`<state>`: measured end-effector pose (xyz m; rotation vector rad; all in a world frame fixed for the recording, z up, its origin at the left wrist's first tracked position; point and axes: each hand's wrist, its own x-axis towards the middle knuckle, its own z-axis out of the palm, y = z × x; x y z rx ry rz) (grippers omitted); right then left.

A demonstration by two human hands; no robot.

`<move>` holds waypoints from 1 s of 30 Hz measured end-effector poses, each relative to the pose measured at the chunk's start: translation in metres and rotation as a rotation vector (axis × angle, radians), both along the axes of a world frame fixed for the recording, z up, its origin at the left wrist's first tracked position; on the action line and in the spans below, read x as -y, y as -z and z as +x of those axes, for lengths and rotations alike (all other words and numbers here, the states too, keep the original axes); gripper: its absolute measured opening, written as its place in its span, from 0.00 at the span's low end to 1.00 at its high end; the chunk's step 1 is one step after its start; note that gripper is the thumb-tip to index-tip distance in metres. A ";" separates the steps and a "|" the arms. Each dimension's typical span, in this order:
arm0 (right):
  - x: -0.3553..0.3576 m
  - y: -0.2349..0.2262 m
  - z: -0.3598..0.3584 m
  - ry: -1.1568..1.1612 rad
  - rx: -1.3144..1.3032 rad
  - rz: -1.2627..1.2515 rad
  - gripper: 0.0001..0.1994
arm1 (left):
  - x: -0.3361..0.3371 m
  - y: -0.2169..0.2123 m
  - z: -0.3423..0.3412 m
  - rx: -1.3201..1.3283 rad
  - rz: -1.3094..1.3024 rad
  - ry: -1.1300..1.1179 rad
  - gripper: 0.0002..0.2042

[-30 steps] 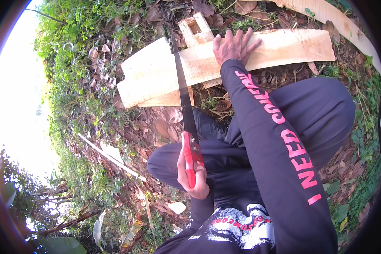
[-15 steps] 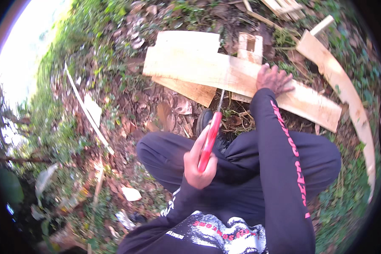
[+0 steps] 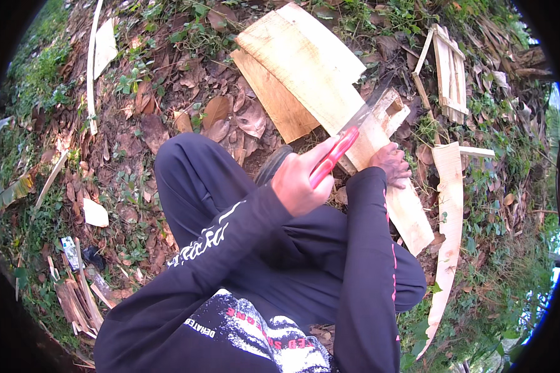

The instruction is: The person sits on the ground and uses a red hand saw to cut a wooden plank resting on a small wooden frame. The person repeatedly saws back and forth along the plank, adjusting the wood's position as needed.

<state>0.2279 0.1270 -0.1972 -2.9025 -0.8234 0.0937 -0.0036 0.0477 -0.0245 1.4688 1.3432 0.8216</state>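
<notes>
My left hand (image 3: 308,177) is closed round the red handle of a handsaw (image 3: 336,155). The saw's thin blade (image 3: 368,105) lies across a long pale wooden board (image 3: 320,93), blurred toward its far end. To the right of the blade, my right hand (image 3: 391,165) presses on the same board, fingers spread toward its far edge. Under the board is a block of wood with a square hole (image 3: 393,112). Another flat board (image 3: 277,99) sticks out from beneath on the left. A dark shoe (image 3: 272,165) shows below it.
At the right lies a long curved offcut (image 3: 448,205), with a small slatted wooden frame (image 3: 451,74) beyond it. Thin strips (image 3: 93,68) and a bundle of sticks (image 3: 81,298) lie at the left. Leaves and low plants cover the ground. My crossed legs (image 3: 199,180) are close to the board.
The whole view has turned, so the board now slants down to the right. The saw's handle has moved forward, up to the board's near edge. My right hand stays on the board.
</notes>
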 end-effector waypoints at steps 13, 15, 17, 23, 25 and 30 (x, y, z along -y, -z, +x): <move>0.001 -0.008 -0.004 0.013 -0.032 0.051 0.24 | -0.007 -0.001 0.005 0.004 -0.067 0.009 0.31; -0.002 -0.007 -0.003 0.000 -0.016 0.060 0.24 | 0.013 -0.003 0.005 0.037 0.026 -0.020 0.31; -0.001 0.002 -0.001 0.000 0.006 0.071 0.25 | 0.051 -0.036 -0.020 -0.038 -0.072 0.024 0.34; -0.003 0.001 0.000 -0.003 0.003 0.114 0.25 | 0.029 -0.019 -0.015 -0.102 0.077 0.084 0.34; -0.002 -0.003 -0.001 0.002 -0.023 0.109 0.25 | -0.015 -0.004 0.006 -0.090 -0.063 0.068 0.32; 0.001 -0.002 0.008 0.022 -0.048 0.033 0.25 | 0.042 -0.014 -0.009 -0.010 -0.063 -0.003 0.33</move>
